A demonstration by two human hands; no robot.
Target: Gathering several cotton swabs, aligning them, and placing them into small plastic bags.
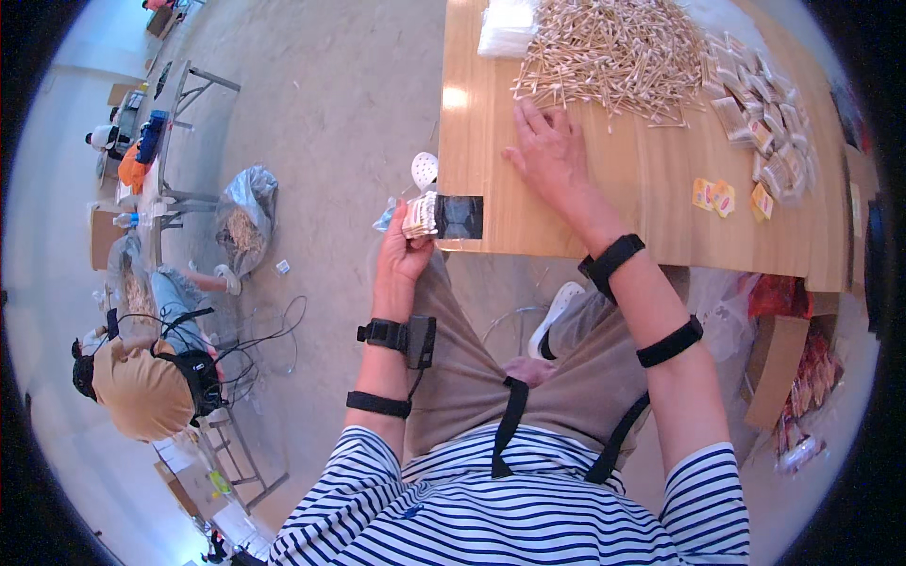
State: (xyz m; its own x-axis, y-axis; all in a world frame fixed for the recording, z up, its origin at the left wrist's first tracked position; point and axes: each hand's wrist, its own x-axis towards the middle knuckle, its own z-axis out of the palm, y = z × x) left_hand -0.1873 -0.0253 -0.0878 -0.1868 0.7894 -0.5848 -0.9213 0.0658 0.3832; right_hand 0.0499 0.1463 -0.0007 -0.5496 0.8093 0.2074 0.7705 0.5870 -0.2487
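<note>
A large pile of cotton swabs (613,57) lies across the far part of the wooden table (661,208). My left hand (400,255) is closed round a bundle of cotton swabs (421,217), just off the table's near left corner. Black tape (461,217) covers that corner beside the bundle. At the near left edge of the pile, my right hand (549,151) rests over the tabletop, its fingers stretched out and the thumb apart. No swab shows in its grasp. Clear plastic bags (508,28) are stacked left of the pile.
Filled swab packs (769,123) are heaped on the table's right side, with small yellow cards (714,196) nearer me. Below the right edge stands a cardboard box (776,368). Off to the left, a co-worker (142,387) sits near a bag of swabs (247,222).
</note>
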